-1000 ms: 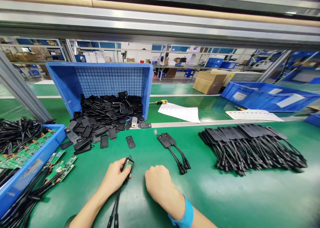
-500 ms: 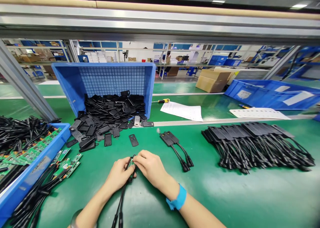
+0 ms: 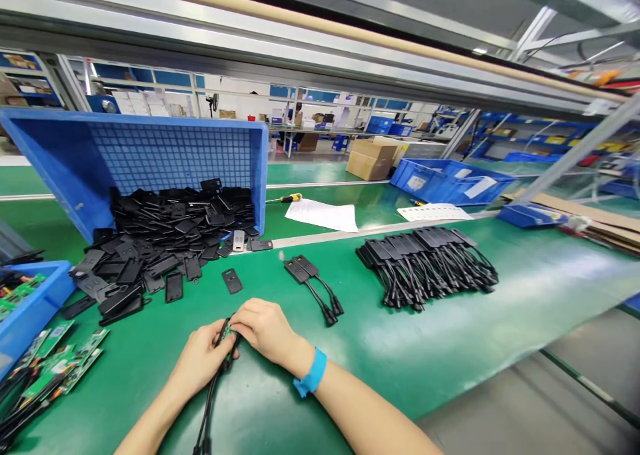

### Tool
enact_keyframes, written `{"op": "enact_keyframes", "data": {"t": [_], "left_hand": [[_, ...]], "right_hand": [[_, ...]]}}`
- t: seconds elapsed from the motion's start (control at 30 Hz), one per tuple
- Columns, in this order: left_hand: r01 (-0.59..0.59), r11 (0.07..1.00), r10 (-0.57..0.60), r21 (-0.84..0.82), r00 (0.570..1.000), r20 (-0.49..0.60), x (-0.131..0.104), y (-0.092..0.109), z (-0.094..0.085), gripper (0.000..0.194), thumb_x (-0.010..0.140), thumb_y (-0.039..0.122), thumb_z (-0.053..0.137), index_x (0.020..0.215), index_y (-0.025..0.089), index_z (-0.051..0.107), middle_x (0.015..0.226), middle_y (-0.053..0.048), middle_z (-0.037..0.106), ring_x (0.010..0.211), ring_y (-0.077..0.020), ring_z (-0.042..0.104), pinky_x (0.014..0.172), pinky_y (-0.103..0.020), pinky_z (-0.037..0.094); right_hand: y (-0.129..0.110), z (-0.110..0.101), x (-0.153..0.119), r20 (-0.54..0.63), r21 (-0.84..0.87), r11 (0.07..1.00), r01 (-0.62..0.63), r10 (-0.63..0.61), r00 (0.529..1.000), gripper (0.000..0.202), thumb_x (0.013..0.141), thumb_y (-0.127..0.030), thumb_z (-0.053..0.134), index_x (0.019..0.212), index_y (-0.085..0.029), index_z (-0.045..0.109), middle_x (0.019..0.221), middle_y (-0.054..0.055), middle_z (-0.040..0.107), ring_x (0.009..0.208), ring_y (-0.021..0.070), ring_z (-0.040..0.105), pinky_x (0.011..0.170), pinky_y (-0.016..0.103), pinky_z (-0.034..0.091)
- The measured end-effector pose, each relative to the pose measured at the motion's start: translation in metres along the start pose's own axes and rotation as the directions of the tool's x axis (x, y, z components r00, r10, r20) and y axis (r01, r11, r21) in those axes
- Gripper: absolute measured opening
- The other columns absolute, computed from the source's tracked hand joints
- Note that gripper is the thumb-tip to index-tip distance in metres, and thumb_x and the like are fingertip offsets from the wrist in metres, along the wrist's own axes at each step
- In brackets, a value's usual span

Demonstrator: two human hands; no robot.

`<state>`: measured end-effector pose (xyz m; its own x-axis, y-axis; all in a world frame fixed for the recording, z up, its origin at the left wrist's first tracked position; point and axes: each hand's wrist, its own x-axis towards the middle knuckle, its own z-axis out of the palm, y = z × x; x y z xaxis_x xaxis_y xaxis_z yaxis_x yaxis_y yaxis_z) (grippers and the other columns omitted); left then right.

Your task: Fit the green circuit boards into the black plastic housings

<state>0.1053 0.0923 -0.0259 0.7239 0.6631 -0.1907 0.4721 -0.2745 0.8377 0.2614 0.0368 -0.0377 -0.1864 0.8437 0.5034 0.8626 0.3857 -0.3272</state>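
Between my hands is a green circuit board [image 3: 227, 333] with black cables trailing toward the near edge, seated in or against a black casing that my fingers partly cover. My left hand [image 3: 204, 355] is closed around its left side, thumb across the board. From the right, the fingertips of my right hand [image 3: 263, 332] pinch at its upper end; a blue band circles that wrist. Just beyond lies a flat black cover [image 3: 232, 280]. Two black cased units [image 3: 301, 268] with short cables rest side by side to the right of it.
A tipped blue crate [image 3: 260, 175] spills black casing parts [image 3: 185, 215] onto the green bench. Left are loose circuit boards [image 3: 65, 362] and a blue bin [image 3: 55, 288]. Right lies a row of cabled units [image 3: 420, 262]. Papers [image 3: 323, 215] and a yellow-handled screwdriver [image 3: 291, 198] lie behind.
My view has swung to the right, so the bench things appear farther left and its right end shows. Both hands keep their grip on the circuit board and casing, with little finger movement.
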Motion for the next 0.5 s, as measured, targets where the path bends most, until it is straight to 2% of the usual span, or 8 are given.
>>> {"op": "enact_keyframes", "data": {"t": [0.3,0.5], "left_hand": [[0.017,0.999,-0.018,0.042,1.000,0.013,0.0034,-0.0042,-0.0010,0.031,0.080,0.046,0.042,0.080,0.018,0.055,0.067,-0.003,0.070,0.052,-0.0161,0.055,0.052,-0.024,0.040],[0.026,1.000,-0.026,-0.014,1.000,0.011,0.0030,-0.0004,-0.0016,0.032,0.078,0.047,0.044,0.081,0.017,0.056,0.066,-0.003,0.069,0.052,-0.0164,0.057,0.052,-0.024,0.042]], "right_hand": [[0.0026,-0.0013,0.0028,0.004,-0.010,0.999,0.035,-0.035,0.999,0.011,0.088,-0.021,0.058,0.083,-0.018,0.066,0.080,0.001,0.068,0.077,0.0145,0.059,0.071,0.024,0.045],[0.0037,-0.0017,0.0021,0.037,-0.021,0.998,0.052,-0.052,0.998,0.015,0.091,-0.023,0.054,0.087,-0.019,0.067,0.083,0.002,0.068,0.080,0.0139,0.059,0.072,0.024,0.045]]}}
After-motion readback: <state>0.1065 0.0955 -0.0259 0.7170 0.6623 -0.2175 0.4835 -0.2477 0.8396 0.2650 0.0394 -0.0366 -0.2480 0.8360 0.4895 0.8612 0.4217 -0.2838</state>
